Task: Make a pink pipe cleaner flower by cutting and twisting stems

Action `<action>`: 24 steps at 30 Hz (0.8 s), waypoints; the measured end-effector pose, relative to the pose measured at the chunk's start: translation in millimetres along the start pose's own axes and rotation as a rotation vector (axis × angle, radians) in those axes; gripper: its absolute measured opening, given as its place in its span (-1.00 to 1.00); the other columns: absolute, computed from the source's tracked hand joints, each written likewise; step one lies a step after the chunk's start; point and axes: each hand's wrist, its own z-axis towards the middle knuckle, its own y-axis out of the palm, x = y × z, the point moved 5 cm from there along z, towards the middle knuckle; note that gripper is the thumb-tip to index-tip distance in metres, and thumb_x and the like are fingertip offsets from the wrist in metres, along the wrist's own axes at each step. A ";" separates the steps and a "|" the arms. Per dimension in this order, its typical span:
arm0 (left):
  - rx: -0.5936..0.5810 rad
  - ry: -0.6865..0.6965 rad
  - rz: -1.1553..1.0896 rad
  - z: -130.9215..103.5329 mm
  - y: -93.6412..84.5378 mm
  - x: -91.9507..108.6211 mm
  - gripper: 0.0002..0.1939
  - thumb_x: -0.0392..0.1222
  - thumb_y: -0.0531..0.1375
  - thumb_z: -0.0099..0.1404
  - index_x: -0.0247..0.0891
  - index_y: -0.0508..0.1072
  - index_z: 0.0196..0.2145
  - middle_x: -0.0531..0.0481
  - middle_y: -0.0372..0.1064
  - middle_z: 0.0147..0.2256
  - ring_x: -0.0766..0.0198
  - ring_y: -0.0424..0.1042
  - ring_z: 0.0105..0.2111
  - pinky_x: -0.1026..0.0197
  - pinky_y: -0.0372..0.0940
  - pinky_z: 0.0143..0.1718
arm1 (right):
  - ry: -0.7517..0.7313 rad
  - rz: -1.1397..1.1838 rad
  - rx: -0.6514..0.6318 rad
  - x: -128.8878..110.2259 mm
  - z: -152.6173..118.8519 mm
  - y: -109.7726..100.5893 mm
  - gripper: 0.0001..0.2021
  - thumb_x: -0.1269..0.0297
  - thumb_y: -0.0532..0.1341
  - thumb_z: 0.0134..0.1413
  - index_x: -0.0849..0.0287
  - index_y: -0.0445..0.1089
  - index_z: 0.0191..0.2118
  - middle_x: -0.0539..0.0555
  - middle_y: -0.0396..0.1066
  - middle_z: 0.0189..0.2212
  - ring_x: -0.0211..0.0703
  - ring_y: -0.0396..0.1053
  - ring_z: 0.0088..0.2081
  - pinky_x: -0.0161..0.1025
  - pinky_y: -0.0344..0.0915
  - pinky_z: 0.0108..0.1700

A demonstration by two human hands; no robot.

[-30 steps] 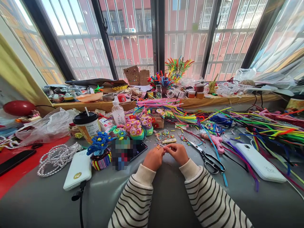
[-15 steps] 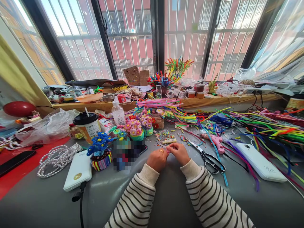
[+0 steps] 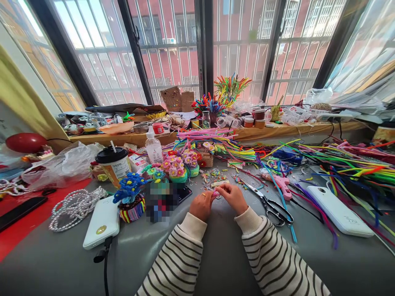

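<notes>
Over the grey table, my left hand (image 3: 201,204) is closed, its fingertips pinching a small pink fuzzy piece (image 3: 215,194), perhaps pipe cleaner. My right hand (image 3: 233,199) meets it from the right, thumb and forefinger pinched at the same piece. A small pale ring-like shape shows under the fingertips, too small to make out. Just beyond my hands lie a cream-coloured stick (image 3: 220,183) and a scatter of tiny beads (image 3: 212,176). Black-handled scissors (image 3: 271,209) rest open to the right of my right hand.
Left of my hands stand a blue flower pot (image 3: 132,205), pink crocheted-looking flowers (image 3: 175,166), a lidded cup (image 3: 113,164) and a white power bank (image 3: 103,222). To the right are a pink glue gun (image 3: 282,186), another power bank (image 3: 338,211) and heaped pipe cleaners (image 3: 348,164).
My left hand has shifted slightly left and its fingers have turned. The pink piece between the fingertips shows more clearly now. My right hand has barely moved.
</notes>
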 end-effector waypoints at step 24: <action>-0.183 0.034 -0.522 13.3 -3.1 -16.0 -0.73 -0.20 -0.15 0.14 -0.31 0.30 -0.37 0.01 0.23 -0.53 0.39 0.20 -0.48 0.33 0.09 -0.40 | -0.098 0.326 -0.528 -4.4 7.6 5.0 -0.74 0.13 0.07 -0.19 0.26 0.19 -0.42 -0.14 0.01 -0.72 -0.47 -0.05 -0.67 -0.46 -0.10 -0.64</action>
